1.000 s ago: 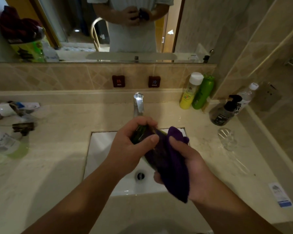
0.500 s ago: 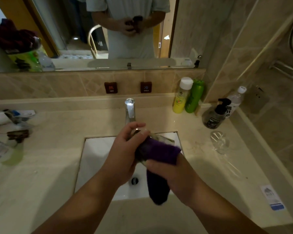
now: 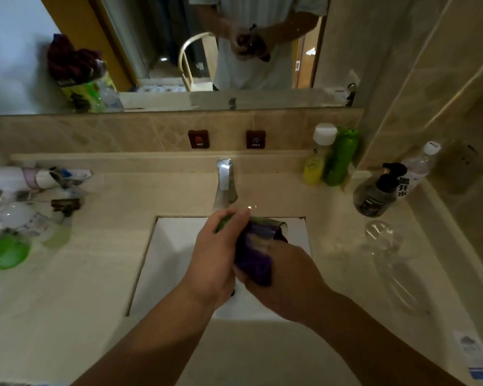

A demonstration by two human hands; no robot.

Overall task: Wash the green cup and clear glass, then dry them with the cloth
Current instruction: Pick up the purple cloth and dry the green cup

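Purple cloth (image 3: 255,259) is now bunched tight against the green cup (image 3: 224,222) above the sink (image 3: 168,257); a second ago it hung in a long fold below the right hand (image 3: 283,277), and half a second ago a tail still dangled toward the drain. That tail is gone, gathered up under the right hand, whose fingers curl round the wad and press it to the cup's side. The left hand (image 3: 216,263) grips the cup from the other side, fingers wrapped over it so only a sliver of green shows by the fingertips; its rim pokes out just past the cloth, toward the tap (image 3: 225,179). Both hands have stayed over the basin, close together and touching at the cloth. The picture is blurred around them. The glass (image 3: 382,238) stands on the worktop (image 3: 67,288) to the right of the sink, in the same place as before, well apart from the hands, near a dark pump bottle (image 3: 375,195).
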